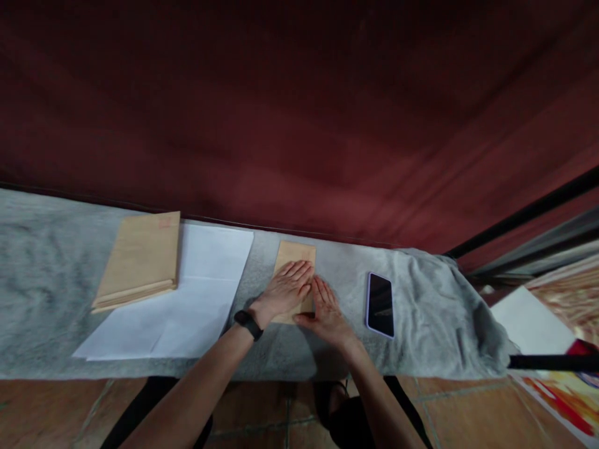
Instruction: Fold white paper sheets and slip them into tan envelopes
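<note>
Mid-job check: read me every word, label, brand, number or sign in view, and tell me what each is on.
Nothing is legible.
Brown paper stack: faint reddish marks near its top right corner, too blurred to read.
Colourful print, lower right: too blurred to make out any text.
Phone: dark screen, no characters visible.
White sheets and smaller brown paper: no text visible on the uncovered parts.

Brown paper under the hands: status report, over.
Left hand flat on brown paper, right hand at its right edge. Paper flat on grey cloth. Phone apart to the right, white sheets apart to the left, neither overlapping it.
</note>
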Demonstrator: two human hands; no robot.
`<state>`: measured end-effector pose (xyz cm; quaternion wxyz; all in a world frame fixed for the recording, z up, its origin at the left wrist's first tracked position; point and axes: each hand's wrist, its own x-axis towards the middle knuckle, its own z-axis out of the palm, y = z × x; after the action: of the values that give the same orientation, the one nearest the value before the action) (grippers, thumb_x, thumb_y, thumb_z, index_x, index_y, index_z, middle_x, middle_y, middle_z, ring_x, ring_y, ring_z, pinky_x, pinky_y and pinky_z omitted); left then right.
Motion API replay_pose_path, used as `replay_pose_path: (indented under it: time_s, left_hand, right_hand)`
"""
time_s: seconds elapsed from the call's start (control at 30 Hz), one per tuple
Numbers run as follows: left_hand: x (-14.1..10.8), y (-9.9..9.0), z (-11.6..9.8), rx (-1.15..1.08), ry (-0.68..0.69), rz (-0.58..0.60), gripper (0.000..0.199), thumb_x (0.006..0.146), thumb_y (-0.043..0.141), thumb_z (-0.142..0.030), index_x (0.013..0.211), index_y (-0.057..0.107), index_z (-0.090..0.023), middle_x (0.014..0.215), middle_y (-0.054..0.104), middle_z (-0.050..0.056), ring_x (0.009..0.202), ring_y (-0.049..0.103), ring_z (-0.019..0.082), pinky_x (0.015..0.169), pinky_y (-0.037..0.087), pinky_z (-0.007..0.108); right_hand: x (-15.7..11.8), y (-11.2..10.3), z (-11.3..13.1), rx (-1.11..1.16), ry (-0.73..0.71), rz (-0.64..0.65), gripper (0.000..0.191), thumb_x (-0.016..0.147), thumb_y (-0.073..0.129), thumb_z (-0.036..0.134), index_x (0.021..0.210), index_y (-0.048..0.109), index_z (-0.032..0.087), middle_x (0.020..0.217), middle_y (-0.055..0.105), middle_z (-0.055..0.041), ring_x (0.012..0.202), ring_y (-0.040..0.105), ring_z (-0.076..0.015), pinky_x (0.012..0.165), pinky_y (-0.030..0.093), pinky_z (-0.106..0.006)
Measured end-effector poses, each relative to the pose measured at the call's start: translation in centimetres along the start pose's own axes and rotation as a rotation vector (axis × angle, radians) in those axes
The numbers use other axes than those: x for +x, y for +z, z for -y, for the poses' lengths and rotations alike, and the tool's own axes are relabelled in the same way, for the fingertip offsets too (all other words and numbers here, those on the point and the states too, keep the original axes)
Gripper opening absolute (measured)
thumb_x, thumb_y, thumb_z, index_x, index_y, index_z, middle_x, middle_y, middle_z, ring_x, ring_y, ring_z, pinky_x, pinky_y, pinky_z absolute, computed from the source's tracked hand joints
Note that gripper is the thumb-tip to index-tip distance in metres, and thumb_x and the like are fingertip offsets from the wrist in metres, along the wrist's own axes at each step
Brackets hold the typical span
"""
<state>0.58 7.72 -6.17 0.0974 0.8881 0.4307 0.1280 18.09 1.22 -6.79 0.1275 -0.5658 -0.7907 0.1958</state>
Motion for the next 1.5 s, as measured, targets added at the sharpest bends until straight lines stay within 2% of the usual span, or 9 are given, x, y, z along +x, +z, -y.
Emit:
replay_pose_path:
  time_s: [0.13,0.33,0.5,0.7,0.9,1.0,1.37,1.5]
  left_hand:
    - [-1.2,0.1,0.0,-0.022,0.047,0.05,0.056,0.106,0.03,-0.037,0.157,0.035,-0.015,0.165,0.035,0.011,0.154,0.028,0.02,0.127,0.018,0.041]
    - [-3.2,-0.6,-0.6,-0.084,0.098,0.072,0.057,0.107,0.027,-0.044,0.159,0.029,-0.021,0.166,0.032,0.008,0.155,0.024,0.017,0.128,0.014,0.04]
    - [-4.8,-1.7,-1.8,-0.076,0.097,0.09,0.057,0.107,0.03,-0.044,0.16,0.028,-0.022,0.167,0.03,0.006,0.156,0.022,0.016,0.128,0.013,0.04]
    - [-6.5,-1.9,-3.1,-0.052,0.113,0.053,0.054,0.106,0.04,-0.043,0.157,0.034,-0.028,0.169,0.025,0.005,0.157,0.018,0.021,0.129,0.013,0.045]
    - [-8.1,-2.2,-3.3,-0.079,0.126,0.028,0.067,0.099,0.052,-0.056,0.157,0.034,-0.028,0.169,0.025,0.007,0.157,0.018,0.024,0.129,0.016,0.046]
    - [-8.7,-2.5,-3.3,-0.081,0.14,0.012,0.069,0.097,0.056,-0.056,0.157,0.034,-0.029,0.168,0.028,0.007,0.157,0.019,0.025,0.129,0.016,0.046]
    - [-9.9,-3.3,-3.2,-0.094,0.171,0.048,0.07,0.097,0.058,-0.055,0.158,0.032,-0.033,0.169,0.025,0.004,0.157,0.017,0.024,0.129,0.014,0.046]
    - [-10.3,-2.9,-3.4,-0.032,0.096,0.044,0.063,0.1,0.052,-0.05,0.157,0.034,-0.03,0.168,0.027,0.006,0.157,0.02,0.024,0.128,0.015,0.047]
  right_hand:
    - [-0.1,0.1,-0.2,0.016,-0.039,-0.049,0.102,0.084,0.072,0.052,0.162,0.019,0.012,0.167,0.023,-0.0207,0.157,0.016,-0.0331,0.127,0.02,-0.056]
    - [-0.2,0.7,-1.5,0.022,-0.092,-0.093,0.1,0.085,0.069,0.055,0.162,0.018,0.015,0.167,0.024,-0.0212,0.156,0.02,-0.0347,0.125,0.023,-0.06]
    - [-0.5,0.9,-2.5,0.007,-0.098,-0.13,0.095,0.086,0.068,0.054,0.161,0.023,0.016,0.168,0.022,-0.0209,0.156,0.019,-0.035,0.123,0.026,-0.061]
    - [-0.3,0.8,-2.7,-0.001,-0.064,-0.079,0.089,0.089,0.066,0.049,0.161,0.023,0.02,0.169,0.02,-0.017,0.157,0.016,-0.0333,0.124,0.022,-0.061]
    - [-0.3,0.2,-3.2,0.035,-0.064,-0.043,0.091,0.088,0.066,0.055,0.161,0.024,0.022,0.17,0.02,-0.0143,0.157,0.016,-0.0323,0.125,0.023,-0.059]
    - [-0.3,-0.1,-3.4,0.057,-0.075,-0.037,0.088,0.088,0.067,0.053,0.161,0.027,0.023,0.169,0.021,-0.0137,0.157,0.017,-0.0325,0.125,0.023,-0.058]
    - [-0.2,-1.0,-4.0,0.04,-0.05,0.048,0.085,0.087,0.066,0.045,0.161,0.028,0.023,0.17,0.02,-0.011,0.157,0.015,-0.0301,0.126,0.023,-0.054]
    - [-0.2,-1.5,-3.5,0.091,-0.019,0.08,0.086,0.084,0.068,0.042,0.159,0.032,0.023,0.17,0.021,-0.0104,0.157,0.015,-0.0286,0.126,0.021,-0.052]
